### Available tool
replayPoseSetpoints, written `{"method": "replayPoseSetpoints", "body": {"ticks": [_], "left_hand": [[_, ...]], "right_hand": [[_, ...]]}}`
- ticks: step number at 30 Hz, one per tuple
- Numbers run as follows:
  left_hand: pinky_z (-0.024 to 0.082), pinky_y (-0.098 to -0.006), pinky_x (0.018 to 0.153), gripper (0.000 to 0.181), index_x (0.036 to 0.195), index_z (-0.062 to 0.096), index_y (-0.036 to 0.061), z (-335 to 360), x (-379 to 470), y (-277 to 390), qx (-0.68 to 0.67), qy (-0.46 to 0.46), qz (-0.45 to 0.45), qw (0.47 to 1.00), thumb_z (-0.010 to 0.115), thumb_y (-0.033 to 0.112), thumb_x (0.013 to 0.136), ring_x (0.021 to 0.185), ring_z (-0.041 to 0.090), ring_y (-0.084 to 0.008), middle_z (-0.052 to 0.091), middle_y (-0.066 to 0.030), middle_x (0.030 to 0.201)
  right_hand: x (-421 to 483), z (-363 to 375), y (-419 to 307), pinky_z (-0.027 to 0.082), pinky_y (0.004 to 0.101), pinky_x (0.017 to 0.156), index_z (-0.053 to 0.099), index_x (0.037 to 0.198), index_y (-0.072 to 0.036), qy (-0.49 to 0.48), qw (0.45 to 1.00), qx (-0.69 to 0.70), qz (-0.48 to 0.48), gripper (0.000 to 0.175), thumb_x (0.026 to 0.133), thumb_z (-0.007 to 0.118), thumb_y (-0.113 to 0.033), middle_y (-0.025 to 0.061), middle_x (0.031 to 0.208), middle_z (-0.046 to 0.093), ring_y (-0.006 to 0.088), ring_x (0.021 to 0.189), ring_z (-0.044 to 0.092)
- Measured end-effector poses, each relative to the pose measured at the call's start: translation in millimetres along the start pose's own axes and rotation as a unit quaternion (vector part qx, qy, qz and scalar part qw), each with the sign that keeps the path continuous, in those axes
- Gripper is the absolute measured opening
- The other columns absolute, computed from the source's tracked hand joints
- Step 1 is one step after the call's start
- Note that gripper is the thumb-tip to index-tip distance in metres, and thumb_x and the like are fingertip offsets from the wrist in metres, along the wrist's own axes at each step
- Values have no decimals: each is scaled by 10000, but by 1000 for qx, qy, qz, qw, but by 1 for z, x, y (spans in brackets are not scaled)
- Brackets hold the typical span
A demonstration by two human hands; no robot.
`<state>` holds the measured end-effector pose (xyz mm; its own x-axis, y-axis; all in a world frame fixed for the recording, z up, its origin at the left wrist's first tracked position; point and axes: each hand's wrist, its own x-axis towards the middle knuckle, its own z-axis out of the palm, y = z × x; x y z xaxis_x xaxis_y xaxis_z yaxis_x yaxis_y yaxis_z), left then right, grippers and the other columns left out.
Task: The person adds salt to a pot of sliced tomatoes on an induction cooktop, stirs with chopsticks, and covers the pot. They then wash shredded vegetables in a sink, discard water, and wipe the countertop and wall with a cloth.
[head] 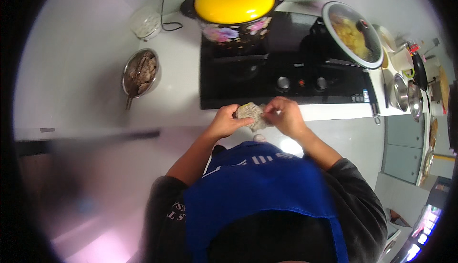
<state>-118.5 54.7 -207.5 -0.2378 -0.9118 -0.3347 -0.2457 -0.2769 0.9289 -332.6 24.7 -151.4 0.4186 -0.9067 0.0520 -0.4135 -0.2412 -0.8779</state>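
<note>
A greyish, rumpled cloth (250, 114) is held in front of my blue apron, just off the front edge of the cooktop. My left hand (229, 121) grips its left side, the thumb lying over it. At its right side is my right hand (284, 116), slightly blurred, with bent fingers that pinch the cloth's edge. Beyond my hands lies the black glass cooktop (247, 80) with two knobs. On it stand a flowered pot with a yellow lid (232, 0) and, at the right, a pan under a glass lid (352, 35) with yellow food inside.
A metal bowl of brown meat-like pieces (143, 71), with tongs or chopsticks in it, stands left of the cooktop. Behind it are a glass bowl (146, 23) and a cable. Steel bowls (400, 91) and other kitchenware crowd the right counter. The pan's handle (370, 91) reaches the front edge.
</note>
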Motion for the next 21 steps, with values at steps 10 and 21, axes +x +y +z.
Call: {"method": "replayPoseSetpoints", "body": {"ticks": [10,21], "left_hand": [[460,-371,649,408,835,629,-13,-131,-42,-1,288,51,227,929,741,350,687,730,584,-295,575,-135,793],[401,-436,929,595,1237,435,-14,-221,-54,-66,335,89,153,925,675,241,756,1109,481,-388,487,-241,1206]], "right_hand": [[49,97,-60,503,343,672,637,905,-34,-37,988,-146,39,184,723,652,-18,132,851,593,273,744,600],[113,230,-45,340,454,1019,298,1372,13,51,925,-368,83,680,826,599,-259,309,1401,225,475,1227,352]]}}
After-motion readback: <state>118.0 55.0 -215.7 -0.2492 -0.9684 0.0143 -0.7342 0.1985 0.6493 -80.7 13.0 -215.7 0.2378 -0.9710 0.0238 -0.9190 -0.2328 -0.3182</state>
